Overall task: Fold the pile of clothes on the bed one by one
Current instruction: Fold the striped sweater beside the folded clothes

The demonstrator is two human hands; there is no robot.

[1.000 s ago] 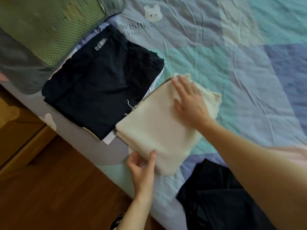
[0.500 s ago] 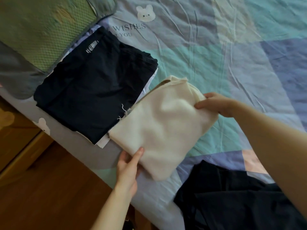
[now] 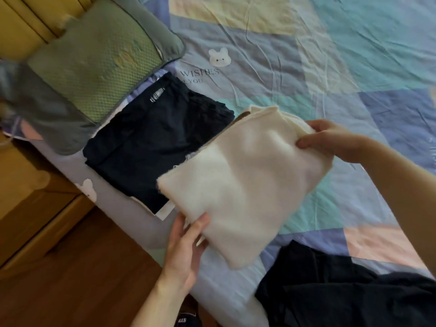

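Bedsheet (image 3: 259, 74) print: "WISHES", "YOU". Dark folded garment (image 3: 151, 147) label unreadable.

A folded cream cloth (image 3: 245, 185) is held by the left hand (image 3: 186, 246) and right hand (image 3: 335, 140) beside folded dark clothes (image 3: 153, 147).

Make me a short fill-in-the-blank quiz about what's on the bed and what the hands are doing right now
1. Both hands hold a folded garment whose colour is ____.
2. The right hand pinches the cream garment at its far edge, while the ____ hand grips its near corner.
3. The folded navy garment lies between the cream garment and the green ____.
4. The animal printed on the bedsheet above the word WISHES is a ____.

Missing words: cream; left; pillow; bunny
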